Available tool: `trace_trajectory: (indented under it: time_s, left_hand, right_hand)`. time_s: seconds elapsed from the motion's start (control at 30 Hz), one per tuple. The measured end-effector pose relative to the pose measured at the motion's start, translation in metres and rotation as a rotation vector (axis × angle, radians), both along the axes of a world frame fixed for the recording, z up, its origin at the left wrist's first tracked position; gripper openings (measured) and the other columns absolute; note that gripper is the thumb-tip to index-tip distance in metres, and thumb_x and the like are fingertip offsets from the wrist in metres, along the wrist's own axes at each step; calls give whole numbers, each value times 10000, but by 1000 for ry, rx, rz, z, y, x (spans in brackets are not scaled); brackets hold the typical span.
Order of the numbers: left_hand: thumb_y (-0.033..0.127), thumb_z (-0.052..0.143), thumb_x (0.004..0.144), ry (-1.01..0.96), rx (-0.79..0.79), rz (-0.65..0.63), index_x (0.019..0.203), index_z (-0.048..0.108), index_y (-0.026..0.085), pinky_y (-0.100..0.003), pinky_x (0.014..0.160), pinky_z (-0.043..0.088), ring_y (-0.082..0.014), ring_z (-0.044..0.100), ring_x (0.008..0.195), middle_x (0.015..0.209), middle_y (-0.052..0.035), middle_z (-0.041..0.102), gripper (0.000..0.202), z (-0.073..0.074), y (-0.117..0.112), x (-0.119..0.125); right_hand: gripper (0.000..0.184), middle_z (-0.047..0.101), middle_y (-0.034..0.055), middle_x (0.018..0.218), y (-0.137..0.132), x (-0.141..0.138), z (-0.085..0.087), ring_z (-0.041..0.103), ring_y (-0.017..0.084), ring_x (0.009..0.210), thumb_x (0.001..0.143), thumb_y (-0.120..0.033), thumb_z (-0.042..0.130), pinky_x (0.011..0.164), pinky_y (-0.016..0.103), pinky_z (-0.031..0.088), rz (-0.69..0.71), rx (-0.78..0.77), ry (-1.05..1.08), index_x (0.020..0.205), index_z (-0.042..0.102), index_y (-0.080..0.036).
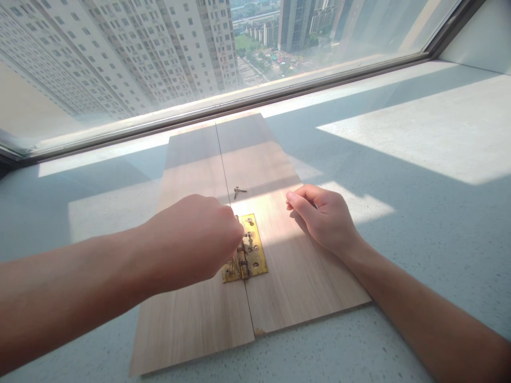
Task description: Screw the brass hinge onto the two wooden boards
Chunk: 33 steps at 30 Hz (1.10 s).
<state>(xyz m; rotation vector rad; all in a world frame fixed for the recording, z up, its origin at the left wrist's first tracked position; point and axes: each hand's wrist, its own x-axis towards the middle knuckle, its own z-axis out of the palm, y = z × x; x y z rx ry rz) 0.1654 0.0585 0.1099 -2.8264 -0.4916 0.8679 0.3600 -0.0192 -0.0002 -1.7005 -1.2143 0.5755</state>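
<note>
A brass-coloured hinge lies flat across the seam of two wooden boards, with worn, dark patches and screw holes on its leaf. My left hand is closed in a fist above the hinge's left leaf and hides most of it. Its fingertips are turned away, so whatever they grip is hidden. Over the right board, my right hand is curled with thumb and forefinger together; I cannot tell what is between them. A few small screws lie close to the seam, beyond the hinge. The left board passes under my left forearm.
The boards rest on a pale speckled sill crossed by sunlight and shadow. Along the far side runs a window frame, with tall buildings beyond the glass. The boards' near ends are slightly offset.
</note>
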Motion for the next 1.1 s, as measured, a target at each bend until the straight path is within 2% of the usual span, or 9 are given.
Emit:
trace_trajectory:
  time_s: [0.3, 0.53, 0.6, 0.67, 0.77, 0.87, 0.93, 1.0, 1.1]
  left_hand:
    - [23, 549, 675, -75, 30, -333, 542, 517, 180, -295, 417, 131, -116, 232, 389, 466, 1, 466, 208, 2, 5, -5]
    - [-2, 472, 742, -78, 29, -353, 591, 534, 175, -327, 482, 164, -131, 309, 440, 553, -21, 539, 241, 1, 9, -8]
    - [56, 449, 824, -167, 19, -269, 611, 523, 182, -334, 502, 163, -139, 354, 466, 576, -21, 541, 258, -2, 12, -20]
    - [264, 443, 934, -279, -9, -106, 666, 525, 190, -331, 518, 176, -144, 413, 500, 598, -18, 550, 291, -9, 18, -33]
    - [360, 360, 967, -470, -31, 328, 859, 548, 204, -302, 515, 230, -149, 447, 524, 649, -6, 590, 267, -24, 31, -44]
    - [425, 483, 888, -692, -88, 723, 832, 536, 191, -283, 558, 337, -166, 508, 603, 688, -18, 600, 246, -44, 45, -34]
    - [467, 566, 822, -800, -153, 797, 844, 580, 176, -286, 590, 366, -182, 538, 660, 717, -34, 618, 293, -56, 54, -20]
    - [480, 588, 797, -819, -218, 793, 951, 645, 175, -297, 608, 374, -205, 561, 702, 738, -45, 644, 346, -65, 61, -6]
    - [469, 621, 759, -818, -268, 773, 909, 712, 173, -303, 600, 373, -219, 579, 729, 800, -71, 685, 344, -71, 69, 7]
  right_hand:
    - [339, 680, 17, 691, 1, -2, 2, 610, 154, 684, 885, -424, 540, 576, 286, 378, -9, -20, -15, 664, 652, -193]
    - [338, 663, 4, 675, 0, 1, 0, 597, 147, 661, 893, -418, 544, 599, 289, 380, 20, 0, 7, 664, 641, -189]
    - [338, 658, 3, 674, 0, 1, 0, 592, 146, 656, 897, -418, 545, 601, 290, 378, 25, 5, 19, 666, 637, -188]
    - [340, 651, 1, 664, -1, 1, 0, 585, 146, 651, 900, -418, 545, 597, 291, 375, 23, 5, 22, 666, 633, -188]
    - [344, 637, -3, 645, -1, 1, 0, 564, 142, 635, 903, -418, 542, 592, 290, 370, 25, -3, 7, 660, 629, -191]
    - [349, 623, -10, 626, 0, 0, 1, 554, 138, 624, 905, -423, 542, 601, 290, 376, 28, -15, -1, 656, 624, -192]
    - [350, 629, -8, 632, 0, 0, 0, 566, 141, 629, 905, -427, 542, 612, 290, 389, 33, -19, 17, 661, 626, -191]
    - [348, 643, -2, 652, 0, 1, 0, 578, 144, 644, 903, -427, 543, 619, 289, 397, 35, -15, 30, 666, 630, -189]
    - [343, 630, -7, 635, 0, 1, -1, 567, 142, 631, 899, -426, 548, 611, 288, 389, 31, -13, 20, 664, 627, -189]
